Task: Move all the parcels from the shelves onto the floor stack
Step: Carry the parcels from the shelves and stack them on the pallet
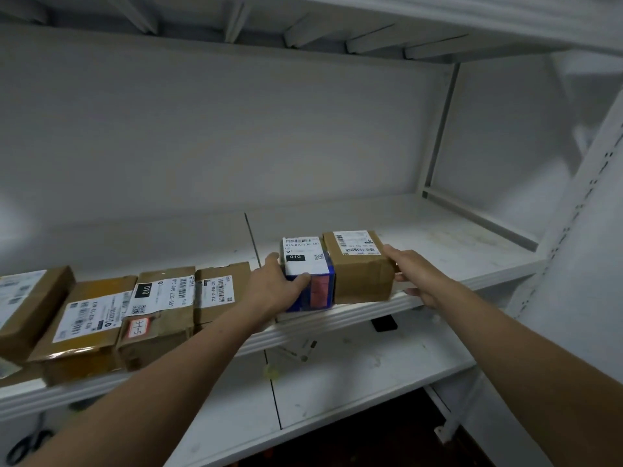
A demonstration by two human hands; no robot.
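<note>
1. Parcels (161, 308) on view number six, and every one sits on the middle shelf (340, 316). None is off it yet.
2. Centre frame: the blue box (312, 284) and the brown box (362, 274) stand touching, side by side, at the shelf's front edge.
3. The left hand (273, 286) grips the blue box, thumb across its front face and fingers wrapped round its left side.
4. The right hand (413, 273) clamps the brown box's right side, fingers over the top corner and thumb low by the shelf lip. Both hands squeeze the pair together. It looks like a two-at-once lift, just starting.
5. Lower left of frame: four more brown parcels sit in a row along the same shelf, untouched and well clear of both hands.
6. The top shelf (438, 15) shows only its underside, so I cannot tell what is on it. The lower shelf (354, 379) carries a small black item (384, 323) and some scraps, with no parcels visible.
7. The floor stack is out of view, so I cannot tell how much has landed there.
8. My call: this shelf is partly done, with its right half bare, two boxes in hand and four to follow.
</note>
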